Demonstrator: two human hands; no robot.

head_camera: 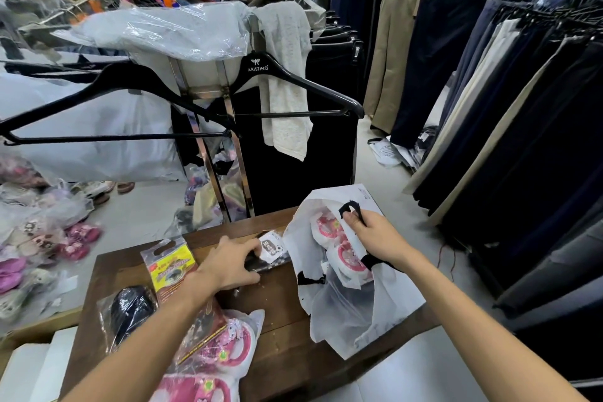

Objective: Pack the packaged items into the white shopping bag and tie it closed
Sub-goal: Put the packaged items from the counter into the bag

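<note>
Right hand [375, 238] grips the black handle of the white shopping bag [352, 297], centre-right on the bench [280, 330]. Left hand [228, 266] clasps a dark packet [269, 254] just left of the bag. More packets [215, 346] lower left.

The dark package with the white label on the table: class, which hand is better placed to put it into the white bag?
Left. The left hand already rests on the dark package, while the right hand holds the white bag open.

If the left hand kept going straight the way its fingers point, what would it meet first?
The left hand already rests on the dark packaged item; going on up and right, it would probably run into the white shopping bag next, though depth is unclear.
</note>
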